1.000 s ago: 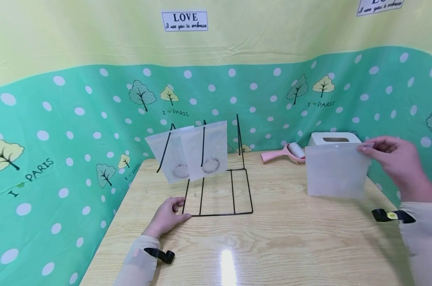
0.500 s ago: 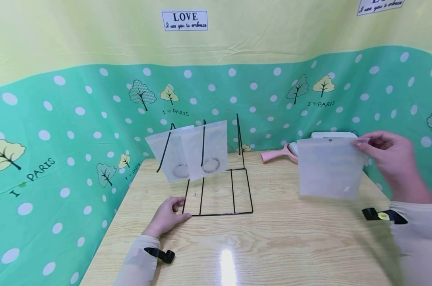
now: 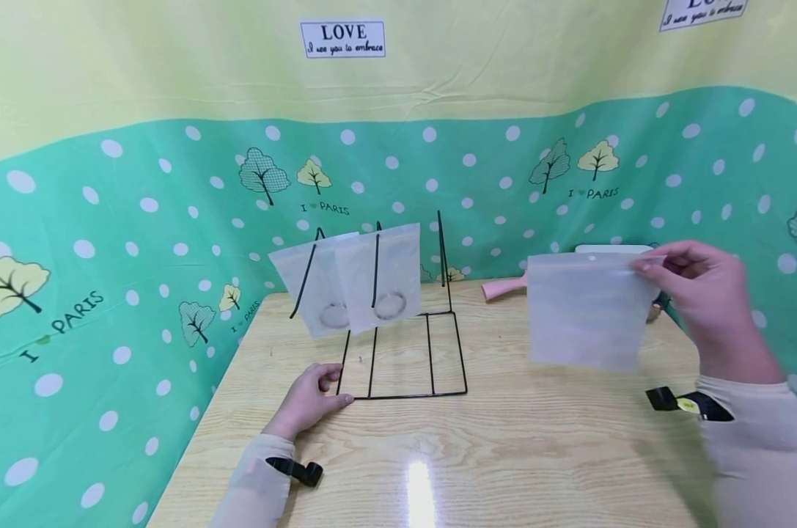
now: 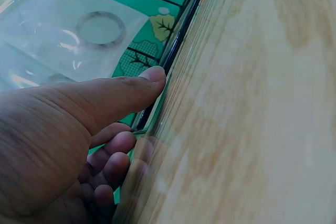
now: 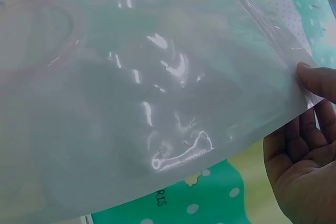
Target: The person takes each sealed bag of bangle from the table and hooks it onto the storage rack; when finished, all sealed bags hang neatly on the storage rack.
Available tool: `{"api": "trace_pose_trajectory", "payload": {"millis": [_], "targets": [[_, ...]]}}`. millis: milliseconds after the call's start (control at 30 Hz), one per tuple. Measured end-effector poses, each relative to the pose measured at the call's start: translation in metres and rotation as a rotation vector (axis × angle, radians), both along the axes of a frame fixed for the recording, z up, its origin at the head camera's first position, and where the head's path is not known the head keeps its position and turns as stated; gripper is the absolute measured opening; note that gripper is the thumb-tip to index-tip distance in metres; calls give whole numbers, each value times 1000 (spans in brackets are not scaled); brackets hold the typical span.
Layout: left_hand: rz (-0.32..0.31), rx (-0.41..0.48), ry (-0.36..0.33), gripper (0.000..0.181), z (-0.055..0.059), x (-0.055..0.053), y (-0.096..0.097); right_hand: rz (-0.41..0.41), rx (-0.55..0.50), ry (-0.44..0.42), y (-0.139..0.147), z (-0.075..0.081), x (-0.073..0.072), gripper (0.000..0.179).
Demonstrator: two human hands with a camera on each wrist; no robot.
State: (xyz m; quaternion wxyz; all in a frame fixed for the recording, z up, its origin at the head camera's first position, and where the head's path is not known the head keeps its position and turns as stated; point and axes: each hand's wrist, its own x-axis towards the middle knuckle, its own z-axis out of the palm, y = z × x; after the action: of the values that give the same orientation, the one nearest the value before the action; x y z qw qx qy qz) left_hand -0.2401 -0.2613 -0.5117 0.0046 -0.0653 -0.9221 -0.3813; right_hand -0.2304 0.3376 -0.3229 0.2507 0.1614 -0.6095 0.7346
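A black wire rack (image 3: pixel 411 397) stands on the table, and my left hand (image 3: pixel 309 400) grips its front left corner, thumb along the front bar and fingers curled beside it. On the rack's prongs hang two frosted zip bags, a left bag (image 3: pixel 325 290) and a right bag (image 3: pixel 401 268), each with a ring-shaped item low inside. My right hand (image 3: pixel 698 293) pinches another frosted zip bag (image 3: pixel 586 315) by its top right corner, holding it up right of the rack. A pale pink ring (image 5: pixel 71 40) shows inside that bag in the right wrist view.
Behind the held bag, a pink handle (image 3: pixel 504 287) and the top of a white box (image 3: pixel 609 248) show at the table's back. The rack's third upright prong (image 3: pixel 441 249) carries no bag. A green patterned curtain (image 3: pixel 490 176) encloses the wooden table (image 3: pixel 504 455).
My right hand has moved left with the zip bag, which now covers more of the pink tool and the white box. My left hand stays at the rack's corner.
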Motion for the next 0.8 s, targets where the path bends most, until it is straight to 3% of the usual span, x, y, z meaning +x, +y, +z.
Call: {"api": "trace_pose_trajectory", "payload": {"millis": [500, 800], "targets": [[4, -11, 10, 70, -3, -2, -1, 23, -24, 51, -32, 6, 1, 17], [9, -24, 11, 70, -4, -2, -1, 120, -83, 135, -55, 5, -2, 15]]}}
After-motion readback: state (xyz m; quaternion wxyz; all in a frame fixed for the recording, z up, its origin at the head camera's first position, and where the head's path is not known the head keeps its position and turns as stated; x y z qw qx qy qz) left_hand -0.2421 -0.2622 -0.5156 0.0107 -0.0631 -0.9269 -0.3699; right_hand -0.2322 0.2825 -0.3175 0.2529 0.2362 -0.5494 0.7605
